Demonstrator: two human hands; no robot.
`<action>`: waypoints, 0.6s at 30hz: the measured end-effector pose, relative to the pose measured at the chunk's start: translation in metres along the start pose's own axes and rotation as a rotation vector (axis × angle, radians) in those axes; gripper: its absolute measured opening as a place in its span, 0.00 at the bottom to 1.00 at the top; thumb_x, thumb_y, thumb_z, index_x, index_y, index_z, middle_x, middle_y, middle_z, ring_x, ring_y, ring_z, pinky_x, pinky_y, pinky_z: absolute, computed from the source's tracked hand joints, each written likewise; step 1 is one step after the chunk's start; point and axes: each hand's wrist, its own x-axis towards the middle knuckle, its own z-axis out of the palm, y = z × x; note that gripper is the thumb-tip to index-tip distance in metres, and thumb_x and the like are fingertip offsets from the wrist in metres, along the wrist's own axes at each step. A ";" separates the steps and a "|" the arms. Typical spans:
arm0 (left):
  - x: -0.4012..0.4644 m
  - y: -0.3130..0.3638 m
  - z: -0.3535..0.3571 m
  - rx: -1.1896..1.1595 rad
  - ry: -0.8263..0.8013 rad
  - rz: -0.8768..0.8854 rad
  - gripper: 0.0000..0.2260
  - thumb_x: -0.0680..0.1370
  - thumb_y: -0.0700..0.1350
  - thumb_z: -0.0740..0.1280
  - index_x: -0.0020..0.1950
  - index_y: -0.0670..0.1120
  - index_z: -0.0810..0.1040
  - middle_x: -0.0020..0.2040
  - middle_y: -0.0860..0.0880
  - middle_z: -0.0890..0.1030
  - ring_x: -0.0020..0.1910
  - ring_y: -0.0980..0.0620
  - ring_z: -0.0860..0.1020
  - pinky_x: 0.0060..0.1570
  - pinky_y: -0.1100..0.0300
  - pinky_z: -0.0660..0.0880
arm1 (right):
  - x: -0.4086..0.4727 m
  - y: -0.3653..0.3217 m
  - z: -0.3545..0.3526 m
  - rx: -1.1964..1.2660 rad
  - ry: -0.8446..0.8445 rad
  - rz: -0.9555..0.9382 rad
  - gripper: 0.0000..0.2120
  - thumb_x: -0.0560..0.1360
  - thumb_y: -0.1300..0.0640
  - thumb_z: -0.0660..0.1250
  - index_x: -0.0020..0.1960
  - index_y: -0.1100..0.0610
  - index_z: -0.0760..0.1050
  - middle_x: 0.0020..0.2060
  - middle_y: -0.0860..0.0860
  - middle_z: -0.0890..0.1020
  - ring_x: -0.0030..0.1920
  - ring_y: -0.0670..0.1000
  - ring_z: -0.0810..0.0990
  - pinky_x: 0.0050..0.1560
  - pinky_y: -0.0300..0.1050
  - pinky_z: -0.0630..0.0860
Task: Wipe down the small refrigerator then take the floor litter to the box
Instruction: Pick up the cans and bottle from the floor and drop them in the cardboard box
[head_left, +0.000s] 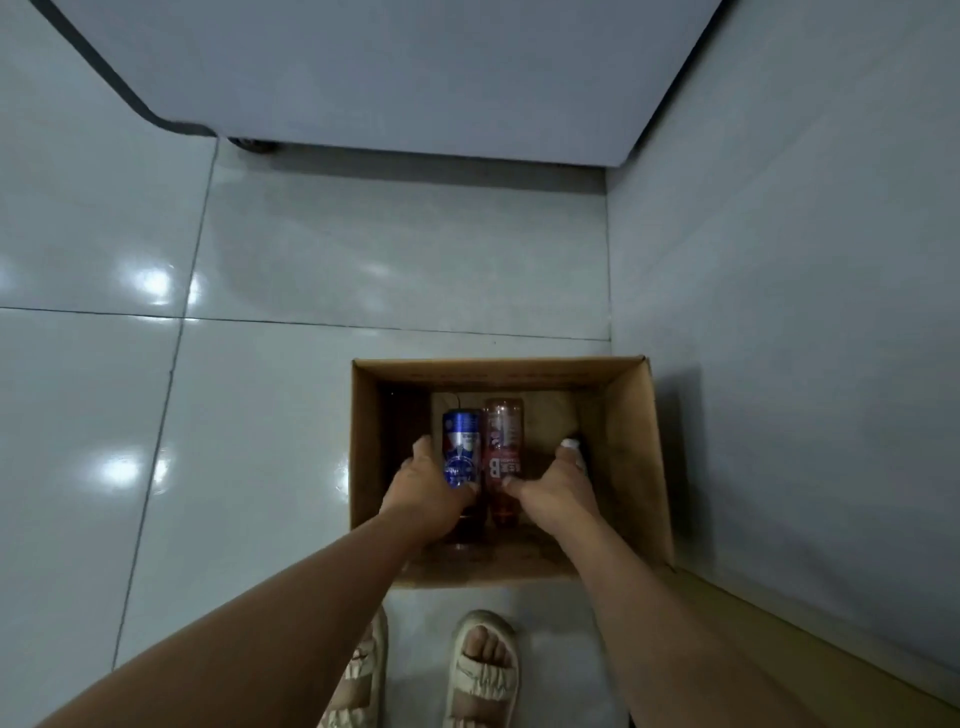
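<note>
The open cardboard box (631, 441) stood against the wall (779, 312), bare floor (156, 415) left of the hands. Inside it, the left hand (426, 493) gripped a blue can (460, 447). Just right, the right hand (556, 491) curled around a pinkish bottle (503, 441), thumb touching; grip uncertain.
</note>
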 end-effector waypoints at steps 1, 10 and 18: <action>-0.015 0.007 -0.012 -0.004 0.006 0.008 0.37 0.73 0.50 0.69 0.75 0.46 0.51 0.64 0.41 0.73 0.61 0.44 0.74 0.56 0.54 0.73 | -0.017 -0.006 -0.009 -0.004 -0.002 -0.017 0.40 0.71 0.50 0.72 0.75 0.56 0.53 0.69 0.54 0.69 0.66 0.55 0.71 0.54 0.42 0.70; -0.158 0.060 -0.136 0.024 0.026 0.124 0.33 0.74 0.51 0.68 0.74 0.45 0.57 0.65 0.45 0.74 0.61 0.47 0.74 0.51 0.58 0.72 | -0.191 -0.062 -0.084 -0.078 0.035 -0.191 0.34 0.69 0.50 0.73 0.69 0.58 0.63 0.64 0.55 0.72 0.63 0.55 0.72 0.63 0.53 0.72; -0.281 0.087 -0.239 -0.034 0.045 0.237 0.33 0.75 0.51 0.68 0.75 0.45 0.55 0.70 0.41 0.68 0.66 0.43 0.70 0.59 0.52 0.72 | -0.315 -0.104 -0.143 0.014 0.173 -0.283 0.36 0.69 0.51 0.74 0.70 0.57 0.61 0.56 0.52 0.76 0.43 0.43 0.72 0.39 0.29 0.69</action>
